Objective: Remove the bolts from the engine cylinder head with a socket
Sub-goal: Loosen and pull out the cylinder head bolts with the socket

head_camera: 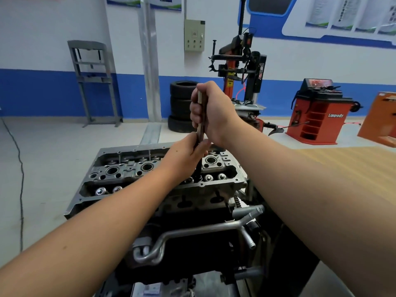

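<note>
- Cylinder head (pixel 137 168) sits bare-topped on the engine block (pixel 192 228), in the middle of the view, with its valve springs and spark plug wells exposed.
- A long socket tool (pixel 201 125) stands nearly upright over the right half of the head; its lower end drops into a recess between the wells, where a bolt presumably sits, though the bolt itself is hidden.
- The right hand (pixel 211 112) is wrapped in a fist round the upper shaft of the tool; the left hand (pixel 188 151) pinches the shaft lower down, just above the head, steadying it.
- Progress: I judge the work to be mid-way on one bolt. No loosened bolts lie anywhere in view, and whether the other bolt holes are already empty cannot be told from here.
- What is left, as a judgement: turn this bolt out, lift it clear, then repeat along the row toward the left end.
- Edges: the raised rim of the head runs close round the recess, so the tool has to stay upright to avoid catching the casting.
- Open room: plenty above and on both sides of the hands; coolant pipes (pixel 192 232) crowd the near face of the block, below the forearms.
- A tyre stack (pixel 182 106) and a tyre changer (pixel 242 67) stand well apart on the floor behind.
</note>
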The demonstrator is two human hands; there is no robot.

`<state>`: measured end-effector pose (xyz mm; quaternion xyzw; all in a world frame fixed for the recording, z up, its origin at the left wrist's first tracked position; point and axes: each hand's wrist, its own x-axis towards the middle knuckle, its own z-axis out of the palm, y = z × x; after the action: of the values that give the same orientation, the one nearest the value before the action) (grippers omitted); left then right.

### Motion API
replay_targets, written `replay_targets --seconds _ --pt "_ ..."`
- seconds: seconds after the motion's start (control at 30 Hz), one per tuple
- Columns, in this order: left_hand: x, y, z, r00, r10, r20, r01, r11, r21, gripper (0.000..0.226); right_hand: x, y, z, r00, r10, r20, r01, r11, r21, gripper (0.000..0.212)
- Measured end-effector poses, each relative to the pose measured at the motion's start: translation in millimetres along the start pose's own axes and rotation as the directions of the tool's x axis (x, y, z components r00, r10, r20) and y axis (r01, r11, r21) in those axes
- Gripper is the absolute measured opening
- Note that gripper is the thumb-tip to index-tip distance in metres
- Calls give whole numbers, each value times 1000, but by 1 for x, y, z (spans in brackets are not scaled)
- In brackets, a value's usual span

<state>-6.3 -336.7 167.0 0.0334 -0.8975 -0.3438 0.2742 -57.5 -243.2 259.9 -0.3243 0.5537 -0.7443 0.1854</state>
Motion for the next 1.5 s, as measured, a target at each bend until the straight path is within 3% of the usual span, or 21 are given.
replay_targets --seconds 0.23,0.43,0.53,0.67,0.73,0.8,0.87,1.03,1.13,1.2,1.27,1.33,1.4,1.43,1.5 --pt "-11 -4 6 999 -50 -2 47 949 -312 18 13 1 3 994 62 85 -64 998 23 35" --pt "-15 -12 5 995 -89 -41 66 916 -397 11 17 3 10 958 137 252 -142 990 1 33" --pt "-16 -12 5 993 -103 -58 73 922 -379 9 16 5 4 962 125 243 -135 990 27 32" --pt "-15 -8 6 992 -82 -99 51 956 -289 8 9 15 -5 998 31 59 -34 997 63 34" --pt "-15 -3 7 991 -75 -115 42 963 -268 10 4 27 -5 992 -121 -26 121 993 -13 36" --pt "-15 -1 10 992 -47 -120 21 978 -208 15 0 36 -3 959 -279 -41 274 957 -95 36" --pt "-15 0 11 995 -57 -77 44 985 -165 19 -2 38 -1 947 -321 -25 319 945 -68 36" --pt "-23 -3 7 994 -96 50 108 913 -393 25 3 28 1 982 -174 74 168 983 72 53" --pt "-23 -5 4 995 -95 21 96 926 -366 27 3 26 1 990 -81 112 70 992 103 55" --pt "-22 -8 4 996 -84 -22 72 942 -329 18 -2 30 2 990 -116 85 112 993 46 51" --pt "-20 -11 5 995 -72 -64 48 945 -324 10 -8 38 0 966 -253 47 256 963 -79 36" --pt "-18 -11 5 995 -55 -79 28 951 -307 12 -13 44 -6 908 -418 23 411 881 -233 17" --pt "-17 -8 6 997 -31 -66 11 958 -286 18 -14 45 -11 842 -539 -2 491 769 -409 14" --pt "-18 -7 7 998 -32 -56 15 956 -292 20 -14 45 -12 831 -557 -3 495 742 -452 13" --pt "-20 -6 8 998 -53 -36 37 935 -352 28 -17 44 -12 869 -495 1 450 789 -419 17"
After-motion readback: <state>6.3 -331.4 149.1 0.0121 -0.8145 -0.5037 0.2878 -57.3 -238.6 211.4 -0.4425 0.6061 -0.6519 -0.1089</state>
